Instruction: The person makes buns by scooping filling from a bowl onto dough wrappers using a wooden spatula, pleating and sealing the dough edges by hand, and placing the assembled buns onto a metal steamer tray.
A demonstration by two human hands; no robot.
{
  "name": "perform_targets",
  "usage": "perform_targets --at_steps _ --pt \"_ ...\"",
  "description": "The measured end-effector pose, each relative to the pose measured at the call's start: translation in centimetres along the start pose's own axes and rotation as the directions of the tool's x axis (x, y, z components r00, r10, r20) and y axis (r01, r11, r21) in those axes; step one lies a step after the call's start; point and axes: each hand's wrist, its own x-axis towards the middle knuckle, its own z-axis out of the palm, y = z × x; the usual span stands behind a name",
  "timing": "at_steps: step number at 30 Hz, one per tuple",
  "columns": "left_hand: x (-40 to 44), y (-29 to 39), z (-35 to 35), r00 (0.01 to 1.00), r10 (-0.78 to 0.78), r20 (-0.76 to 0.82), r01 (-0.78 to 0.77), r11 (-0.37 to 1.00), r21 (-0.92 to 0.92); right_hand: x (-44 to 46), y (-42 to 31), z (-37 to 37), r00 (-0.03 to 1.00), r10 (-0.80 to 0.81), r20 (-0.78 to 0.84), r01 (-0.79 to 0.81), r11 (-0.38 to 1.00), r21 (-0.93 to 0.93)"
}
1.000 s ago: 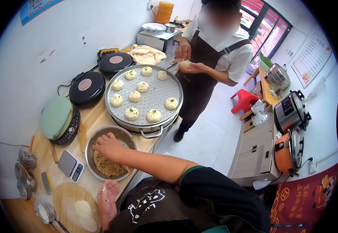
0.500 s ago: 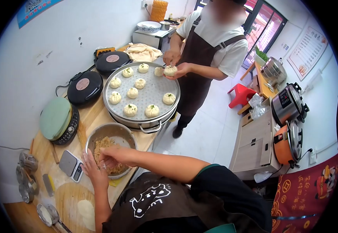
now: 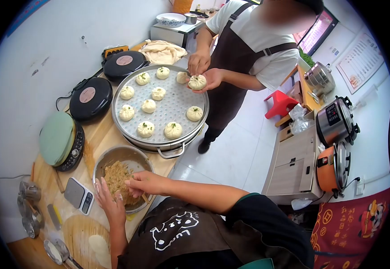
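A metal bowl holds a light-brown minced filling. At its near left rim is my left hand, fingers spread and holding nothing. My right hand is over the bowl's right side with its fingers curled together; what they hold is hidden. Just below it, a short wooden handle shows at the rim. Flat pieces of dough lie on a round wooden board. Beyond the bowl, a large perforated steamer tray carries several pleated buns.
Across the steamer, another person in an apron pinches a bun. A scale, a green-lidded cooker and black round appliances stand left. A red stool and cookers are right.
My right hand moved from the filling to the bowl's near right side. My left hand rose from beside the board to the bowl's rim. The other person's bun moved over the tray's edge.
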Motion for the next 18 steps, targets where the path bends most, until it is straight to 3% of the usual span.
perform_targets --at_steps 6,12,16,18 --pt "1.3 1.7 0.4 1.000 0.023 -0.009 -0.023 1.000 -0.019 0.4 0.0 -1.7 1.000 0.019 0.022 -0.019 1.000 0.020" --pt "2.2 2.7 0.7 0.996 0.079 -0.047 -0.081 0.996 -0.030 1.2 0.8 -2.8 0.997 -0.069 0.025 0.068 0.997 0.024" --pt "2.9 2.1 2.1 0.984 0.130 -0.125 -0.143 0.985 -0.098 0.2 -0.9 -4.3 0.986 -0.145 -0.077 0.121 0.960 -0.252" --pt "2.8 1.2 0.8 0.984 0.076 -0.162 -0.097 0.987 -0.128 0.6 -0.7 -5.9 0.950 -0.273 -0.149 0.151 0.823 -0.548"
